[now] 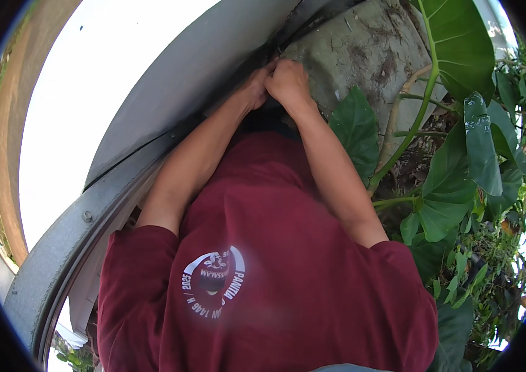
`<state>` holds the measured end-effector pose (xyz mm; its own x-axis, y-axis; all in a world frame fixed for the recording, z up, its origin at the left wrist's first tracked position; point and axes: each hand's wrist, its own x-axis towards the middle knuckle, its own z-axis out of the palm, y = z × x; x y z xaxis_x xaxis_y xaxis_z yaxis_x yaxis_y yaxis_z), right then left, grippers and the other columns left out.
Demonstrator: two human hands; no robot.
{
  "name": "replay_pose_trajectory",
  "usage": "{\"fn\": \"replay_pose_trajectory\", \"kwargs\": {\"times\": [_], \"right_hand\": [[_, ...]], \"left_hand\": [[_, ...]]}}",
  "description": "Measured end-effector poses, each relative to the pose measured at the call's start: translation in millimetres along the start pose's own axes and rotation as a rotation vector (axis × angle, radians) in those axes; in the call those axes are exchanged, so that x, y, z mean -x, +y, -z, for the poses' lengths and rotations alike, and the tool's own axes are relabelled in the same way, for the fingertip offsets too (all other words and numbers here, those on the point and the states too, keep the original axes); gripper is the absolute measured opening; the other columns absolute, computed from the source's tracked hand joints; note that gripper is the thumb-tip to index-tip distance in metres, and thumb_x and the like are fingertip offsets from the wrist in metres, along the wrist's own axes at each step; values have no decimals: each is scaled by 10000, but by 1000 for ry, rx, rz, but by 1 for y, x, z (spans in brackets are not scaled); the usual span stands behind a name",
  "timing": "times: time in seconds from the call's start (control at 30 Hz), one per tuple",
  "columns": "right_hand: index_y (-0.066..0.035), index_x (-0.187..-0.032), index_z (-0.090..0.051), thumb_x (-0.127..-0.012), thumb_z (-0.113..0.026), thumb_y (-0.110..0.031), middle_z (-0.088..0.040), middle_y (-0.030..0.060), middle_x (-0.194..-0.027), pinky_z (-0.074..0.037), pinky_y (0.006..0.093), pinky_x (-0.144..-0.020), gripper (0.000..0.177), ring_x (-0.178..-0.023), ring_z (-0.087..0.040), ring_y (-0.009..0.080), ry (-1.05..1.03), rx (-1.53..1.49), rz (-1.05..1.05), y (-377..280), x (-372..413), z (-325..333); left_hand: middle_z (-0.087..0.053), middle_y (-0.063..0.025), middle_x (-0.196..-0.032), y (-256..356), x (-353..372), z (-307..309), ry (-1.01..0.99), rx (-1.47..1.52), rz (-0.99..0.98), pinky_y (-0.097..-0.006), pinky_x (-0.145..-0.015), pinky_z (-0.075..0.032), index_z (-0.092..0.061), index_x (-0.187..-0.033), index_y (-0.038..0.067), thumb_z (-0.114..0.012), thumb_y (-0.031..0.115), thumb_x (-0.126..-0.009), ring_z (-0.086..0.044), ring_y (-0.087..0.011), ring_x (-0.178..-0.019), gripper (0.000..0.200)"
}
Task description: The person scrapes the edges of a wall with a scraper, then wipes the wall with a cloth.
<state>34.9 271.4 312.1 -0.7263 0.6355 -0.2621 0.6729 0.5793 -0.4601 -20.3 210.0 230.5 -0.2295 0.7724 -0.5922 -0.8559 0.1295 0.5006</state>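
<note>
A maroon shirt (287,248) lies nearest. Beyond it the left hand (256,85) and right hand (289,80) meet, the grip curled in — on what, I cannot tell. Both are at the dark seam (277,41) between grey panel (194,68) and rough slab (349,59). Bracing hand against hand should steady things — right forearm clear of the green leaf (354,127).

The shirt (287,266) is matt cloth, the rail (58,255) smooth metal.

The left hand (255,88) and right hand (289,82) touched beside a curved grey panel (170,93), a stained slab (353,53) and broad-leaved plant (446,195) to their right.
</note>
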Motion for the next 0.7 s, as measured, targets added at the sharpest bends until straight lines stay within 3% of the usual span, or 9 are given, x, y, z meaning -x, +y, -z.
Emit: {"fn": "replay_pose_trajectory", "kwargs": {"times": [0.2, 0.3, 0.4, 0.7], "right_hand": [[67, -920, -675, -767, -616, -137, -656, 294, -937, -519, 472, -846, 262, -930, -641, 444, -12, 4, -32, 2, -10, -8], [69, -929, -672, -771, -610, -130, -653, 302, -941, -522, 471, -838, 261, -932, -639, 449, -30, -1, -39, 2, 3, -5], [70, -931, -670, -775, -606, -126, -649, 310, -937, -525, 471, -832, 259, -932, -638, 455, -17, -8, -21, 8, -4, -9], [66, -885, -681, -780, -617, -149, -654, 303, -914, -536, 470, -806, 248, -905, -649, 448, 27, 45, 14, 5, -7, -5]], "left_hand": [[-587, -117, -1248, -2, -5, 4, 33, -32, -4, -352, -996, -409, -542, -1256, 7, -468, 394, -990, -546, -214, -1147, 475], [-600, -79, -1174, 0, 0, 1, -44, 68, 51, -362, -957, -462, -538, -1231, 86, -411, 238, -1013, -581, -188, -1080, 294], [-589, -118, -1244, -2, -6, 2, 6, 16, 47, -347, -1001, -405, -539, -1258, 6, -453, 395, -997, -548, -211, -1142, 476], [-566, -105, -1273, -2, 1, -3, -12, 8, -44, -342, -1006, -395, -538, -1267, 39, -448, 419, -997, -518, -188, -1175, 475]]}}
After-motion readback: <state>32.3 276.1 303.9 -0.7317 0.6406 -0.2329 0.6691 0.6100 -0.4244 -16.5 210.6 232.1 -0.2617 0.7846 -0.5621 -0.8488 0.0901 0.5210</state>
